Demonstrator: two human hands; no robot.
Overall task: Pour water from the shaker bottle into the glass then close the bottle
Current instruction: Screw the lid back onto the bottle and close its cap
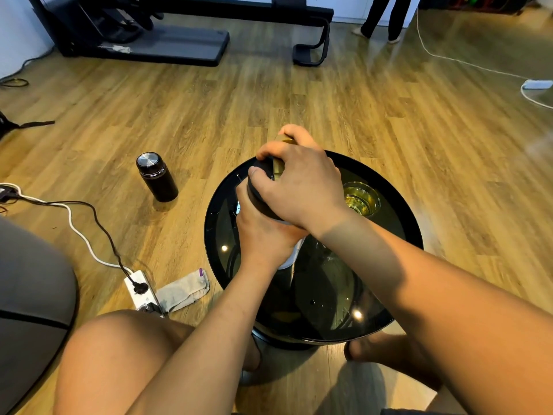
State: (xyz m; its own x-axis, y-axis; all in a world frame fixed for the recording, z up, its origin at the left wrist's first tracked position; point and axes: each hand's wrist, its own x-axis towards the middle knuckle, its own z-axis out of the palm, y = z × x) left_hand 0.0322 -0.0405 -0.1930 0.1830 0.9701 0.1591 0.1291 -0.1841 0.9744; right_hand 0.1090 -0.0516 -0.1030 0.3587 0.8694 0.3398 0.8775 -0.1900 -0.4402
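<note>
The shaker bottle (pixel 291 254) stands on a round black glass table (pixel 398 235), mostly hidden by both hands. My left hand (pixel 263 235) wraps around its body from the left. My right hand (pixel 299 184) sits on top and grips the black lid (pixel 258 199), with a gold part of the lid showing between the fingers. A clear drinking glass (pixel 360 198) stands upright on the table just right of my right hand, apart from the bottle, and looks to hold some liquid.
A black thermos flask (pixel 156 177) stands on the wooden floor left of the table. A white power strip (pixel 140 290) with cables and a grey cloth (pixel 184 290) lie near my knee. A treadmill (pixel 143 40) and a standing person (pixel 384 18) are at the back.
</note>
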